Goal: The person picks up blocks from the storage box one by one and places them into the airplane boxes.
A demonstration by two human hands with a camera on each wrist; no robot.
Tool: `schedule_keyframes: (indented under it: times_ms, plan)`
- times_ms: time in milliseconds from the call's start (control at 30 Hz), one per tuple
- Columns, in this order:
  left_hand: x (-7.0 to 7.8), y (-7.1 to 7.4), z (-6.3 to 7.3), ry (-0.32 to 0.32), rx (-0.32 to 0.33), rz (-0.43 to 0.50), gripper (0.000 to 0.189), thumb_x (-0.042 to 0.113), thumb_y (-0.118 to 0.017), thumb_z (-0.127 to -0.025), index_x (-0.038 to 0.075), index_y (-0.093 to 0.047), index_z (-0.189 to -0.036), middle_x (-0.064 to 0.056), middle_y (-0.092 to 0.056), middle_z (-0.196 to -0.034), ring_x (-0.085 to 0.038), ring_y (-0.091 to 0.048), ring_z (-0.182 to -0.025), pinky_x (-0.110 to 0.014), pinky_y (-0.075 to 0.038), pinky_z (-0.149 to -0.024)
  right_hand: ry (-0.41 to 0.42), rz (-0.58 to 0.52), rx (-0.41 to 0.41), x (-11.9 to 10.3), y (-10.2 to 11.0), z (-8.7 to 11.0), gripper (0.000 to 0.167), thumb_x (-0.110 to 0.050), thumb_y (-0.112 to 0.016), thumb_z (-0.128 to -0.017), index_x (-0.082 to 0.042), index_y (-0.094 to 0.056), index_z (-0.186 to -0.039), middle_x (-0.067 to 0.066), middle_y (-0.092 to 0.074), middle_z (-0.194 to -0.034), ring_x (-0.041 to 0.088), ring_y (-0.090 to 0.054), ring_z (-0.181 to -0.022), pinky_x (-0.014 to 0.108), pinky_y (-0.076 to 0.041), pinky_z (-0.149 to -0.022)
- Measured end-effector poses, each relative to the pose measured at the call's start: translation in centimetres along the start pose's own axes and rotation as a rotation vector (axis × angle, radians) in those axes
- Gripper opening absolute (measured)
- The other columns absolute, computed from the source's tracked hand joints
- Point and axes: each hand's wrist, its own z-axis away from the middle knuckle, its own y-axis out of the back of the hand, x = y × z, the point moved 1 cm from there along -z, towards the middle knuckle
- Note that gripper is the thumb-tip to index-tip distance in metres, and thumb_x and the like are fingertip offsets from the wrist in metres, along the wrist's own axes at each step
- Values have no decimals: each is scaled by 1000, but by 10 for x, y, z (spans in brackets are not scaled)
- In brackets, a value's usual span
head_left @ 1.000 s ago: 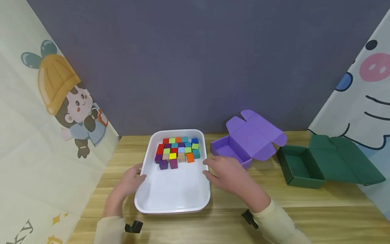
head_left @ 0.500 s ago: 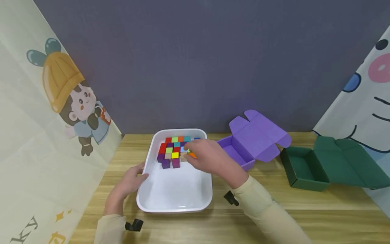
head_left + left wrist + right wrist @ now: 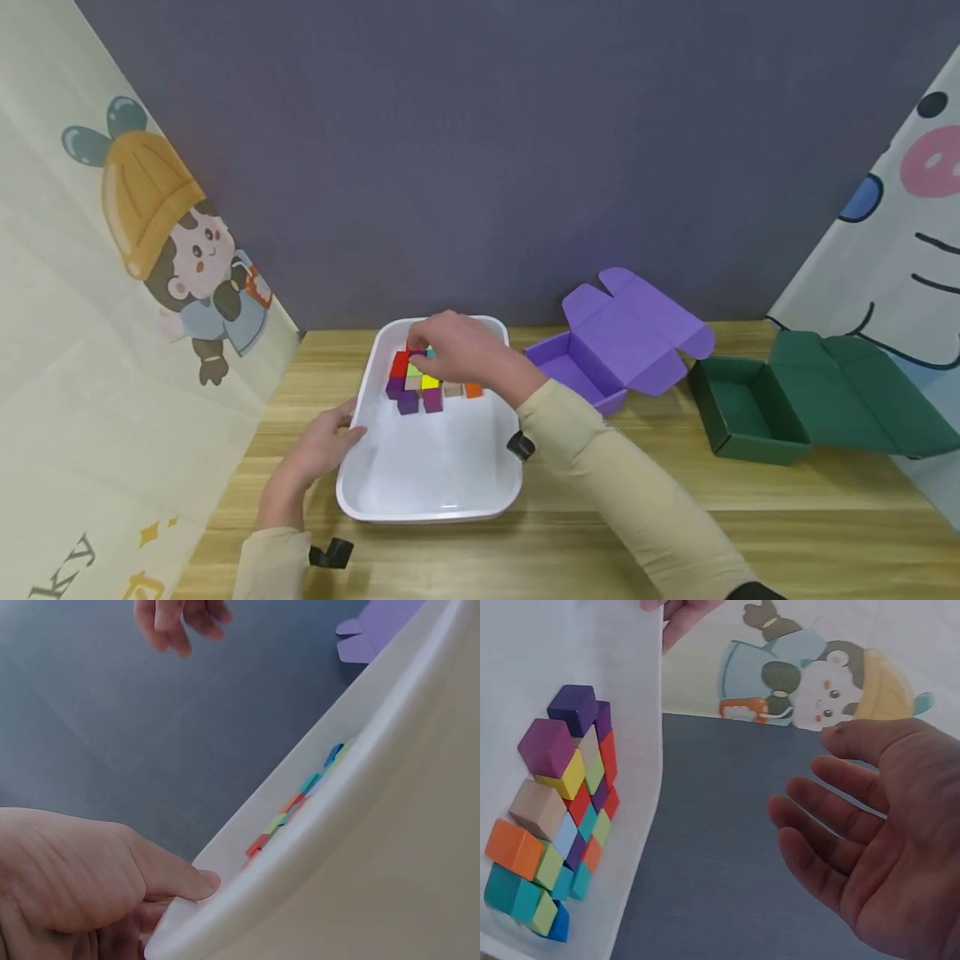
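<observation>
A white tray [image 3: 435, 467] lies on the wooden table, with several small coloured cubes [image 3: 562, 810] grouped toward its far end. My left hand [image 3: 321, 446] grips the tray's left rim, thumb on the inner side, as the left wrist view [image 3: 90, 877] shows too. Over the cubes hovers my right hand [image 3: 461, 350], hiding many of them in the head view. In the right wrist view that right hand [image 3: 870, 832] has loosely bent, spread fingers and holds nothing. A yellow cube [image 3: 430, 382] and an orange cube [image 3: 473, 390] show below it.
Right of the tray stands a purple box [image 3: 577, 375] with its lid folded back. Farther right is a green box [image 3: 750, 417], also with its lid back. A dark grey wall [image 3: 480, 167] rises behind the table [image 3: 600, 533].
My right hand has moved from the tray's right rim leftward and up over the cubes. My left hand stays on the left rim. The cubes that show keep their places.
</observation>
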Motion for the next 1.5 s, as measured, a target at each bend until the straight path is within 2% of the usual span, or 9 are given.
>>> schedule_keyframes:
  times_ms: [233, 467, 667, 867, 1033, 1167, 1300, 1500]
  plan:
    - [-2, -2, 1, -8, -10, -9, 56, 12, -53, -100, -2, -31, -150, -30, -52, -131, -37, -58, -111, -47, -52, -88, -67, -53, -68, 7, -19, -29, 24, -21, -69, -91, -15, -68, -114, -4, -64, -100, 11, -56, -82, 16, -50, -70]
    - [0, 3, 0, -59, -23, 40, 56, 7, -53, -99, -5, -30, -148, -33, -53, -128, -32, -63, -100, -41, -55, -79, -99, -77, -134, 16, -42, -60, 20, -17, -69, -90, -15, -69, -109, -4, -62, -98, 13, -55, -87, 19, -51, -73]
    - [4, 5, -3, -40, -32, 0, 57, 8, -53, -99, -6, -29, -148, -34, -51, -129, -35, -63, -102, -42, -55, -81, -176, -125, -170, 25, -60, -81, 24, -16, -71, -89, -13, -70, -113, -6, -60, -98, 13, -55, -87, 19, -51, -74]
    - [4, 5, -3, -45, -38, 31, 58, 8, -54, -99, -5, -28, -149, -34, -51, -129, -34, -63, -102, -41, -55, -80, -203, -112, -170, 38, -77, -97, 21, -14, -71, -89, -13, -71, -110, -6, -62, -97, 13, -55, -87, 20, -50, -75]
    - [0, 3, 1, -42, -43, 22, 58, 8, -54, -99, -5, -29, -149, -34, -52, -129, -34, -63, -102, -41, -55, -80, -186, -81, -197, 49, -104, -107, 19, -15, -73, -88, -15, -73, -107, -8, -64, -95, 12, -55, -86, 21, -49, -77]
    - [-1, 1, 0, -48, -44, 14, 58, 8, -55, -98, -6, -30, -148, -33, -53, -128, -33, -63, -101, -41, -56, -79, -208, -32, -195, 52, -120, -111, 17, -17, -74, -88, -17, -73, -105, -8, -64, -92, 12, -55, -85, 21, -49, -78]
    - [0, 0, -2, -67, -62, 40, 58, 7, -55, -98, -6, -30, -148, -34, -53, -127, -33, -64, -99, -40, -56, -78, -241, -1, -192, 52, -128, -113, 18, -16, -74, -88, -21, -73, -105, -9, -63, -93, 12, -54, -85, 23, -50, -82]
    - [2, 4, -1, -36, -54, 45, 58, 7, -53, -99, -6, -27, -149, -36, -50, -129, -33, -64, -98, -40, -56, -77, -245, -8, -199, 47, -130, -120, 21, -15, -73, -88, -23, -70, -108, -9, -63, -99, 11, -54, -87, 26, -50, -88]
